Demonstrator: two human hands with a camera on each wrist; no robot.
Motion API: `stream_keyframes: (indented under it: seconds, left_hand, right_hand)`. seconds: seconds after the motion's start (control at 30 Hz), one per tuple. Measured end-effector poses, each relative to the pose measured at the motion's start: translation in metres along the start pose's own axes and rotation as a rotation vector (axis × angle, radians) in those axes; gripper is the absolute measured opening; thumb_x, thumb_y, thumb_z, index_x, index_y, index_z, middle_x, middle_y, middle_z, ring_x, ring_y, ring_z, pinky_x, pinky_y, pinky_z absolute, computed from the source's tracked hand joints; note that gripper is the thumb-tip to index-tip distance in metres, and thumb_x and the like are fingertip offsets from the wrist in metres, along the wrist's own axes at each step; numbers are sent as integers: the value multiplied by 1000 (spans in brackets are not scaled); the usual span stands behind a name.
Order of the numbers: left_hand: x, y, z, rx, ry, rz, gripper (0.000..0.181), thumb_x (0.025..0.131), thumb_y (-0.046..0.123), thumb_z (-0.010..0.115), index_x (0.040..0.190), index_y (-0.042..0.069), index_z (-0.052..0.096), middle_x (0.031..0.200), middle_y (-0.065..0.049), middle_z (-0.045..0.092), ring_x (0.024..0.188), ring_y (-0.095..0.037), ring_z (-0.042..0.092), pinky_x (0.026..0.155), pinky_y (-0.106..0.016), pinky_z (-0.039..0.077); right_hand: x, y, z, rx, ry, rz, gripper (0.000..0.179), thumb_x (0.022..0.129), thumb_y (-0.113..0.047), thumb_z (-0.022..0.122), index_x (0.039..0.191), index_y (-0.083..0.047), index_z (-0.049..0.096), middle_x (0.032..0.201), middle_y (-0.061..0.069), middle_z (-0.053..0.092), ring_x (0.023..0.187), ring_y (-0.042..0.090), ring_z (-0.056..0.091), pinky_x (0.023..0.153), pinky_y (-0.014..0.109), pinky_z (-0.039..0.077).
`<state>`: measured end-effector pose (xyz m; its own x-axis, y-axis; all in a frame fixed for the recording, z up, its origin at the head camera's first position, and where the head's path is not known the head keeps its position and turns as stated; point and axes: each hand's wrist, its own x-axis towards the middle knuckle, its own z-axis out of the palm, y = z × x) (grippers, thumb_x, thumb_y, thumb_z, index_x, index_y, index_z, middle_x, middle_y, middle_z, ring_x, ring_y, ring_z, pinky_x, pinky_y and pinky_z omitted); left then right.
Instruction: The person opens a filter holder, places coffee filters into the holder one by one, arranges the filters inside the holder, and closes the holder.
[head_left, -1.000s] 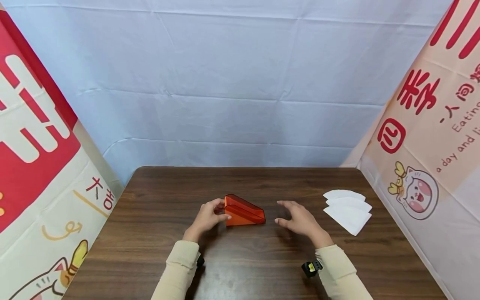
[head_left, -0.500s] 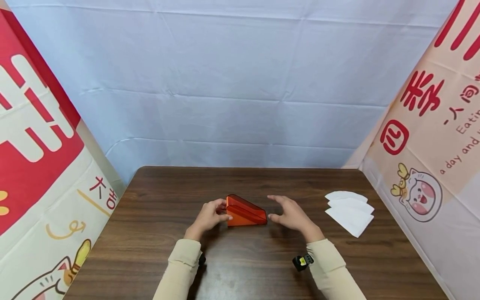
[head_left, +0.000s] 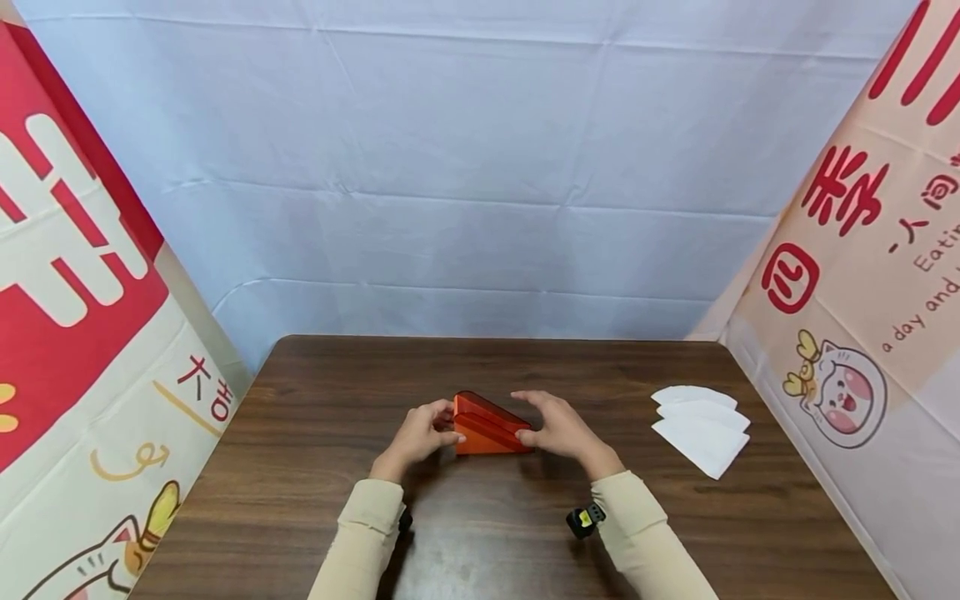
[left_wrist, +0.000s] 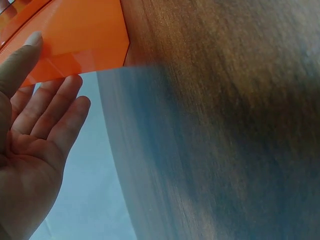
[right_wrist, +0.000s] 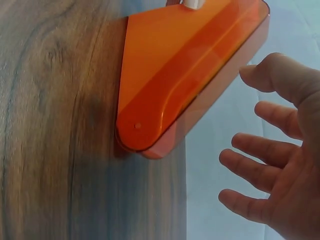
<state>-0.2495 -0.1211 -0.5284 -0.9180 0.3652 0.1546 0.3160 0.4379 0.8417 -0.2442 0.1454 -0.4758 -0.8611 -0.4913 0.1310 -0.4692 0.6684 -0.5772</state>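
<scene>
An orange see-through wedge-shaped coffee filter box (head_left: pixel 483 435) stands upright on the dark wooden table, its hinged lid down along the sloping top. My left hand (head_left: pixel 420 429) holds its tall end, thumb on the front face and fingers behind. In the left wrist view that thumb (left_wrist: pixel 22 60) lies against the orange wall. My right hand (head_left: pixel 558 427) is at the low right end, thumb and fingers spread to either side. The right wrist view shows the fingers (right_wrist: pixel 257 170) reaching toward the sloping lid (right_wrist: pixel 200 85) with a gap between, holding nothing.
Several white cone paper filters (head_left: pixel 701 425) lie fanned out at the table's right. The wooden table (head_left: pixel 337 375) ends at a pale cloth backdrop (head_left: pixel 450 167). Printed cloths (head_left: pixel 840 392) hang at both sides.
My right hand has moved left, from clear of the orange box to its low end. The left hand keeps its hold, and the box stays about where it was.
</scene>
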Motion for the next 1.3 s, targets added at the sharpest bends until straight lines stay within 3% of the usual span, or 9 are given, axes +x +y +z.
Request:
stream_keyframes:
  seconds: [0.37,0.67,1.0,1.3]
  left_hand:
    - [5,3,0,-6,-11,-1,31,76,11,77,104,9,63,91,1,64,87,-22,61,77,-34,50]
    - [7,3,-1,32,-22,4,28,75,11,78,100,10,64,87,3,64,80,-14,60,74,-31,50]
    - [8,3,-2,32,-30,-3,29,76,10,77,101,10,62,87,3,63,80,-13,59,73,-29,50]
    - [6,6,-3,41,-38,-28,31,75,6,77,101,10,61,86,3,63,78,-13,59,71,-29,50]
  right_hand:
    - [11,-5,9,18,-17,0,58,77,-13,73,131,-10,52,129,11,51,114,28,49,91,46,42]
    - [18,-8,17,25,-34,-43,57,77,-14,74,130,-7,52,126,11,53,107,26,52,88,43,44]
    - [28,-11,25,47,-7,-58,47,77,-10,72,120,-6,55,112,7,56,96,22,55,81,37,47]
    - [35,-9,31,39,-37,-59,41,75,-9,71,112,-8,55,100,2,58,84,15,53,73,31,47]
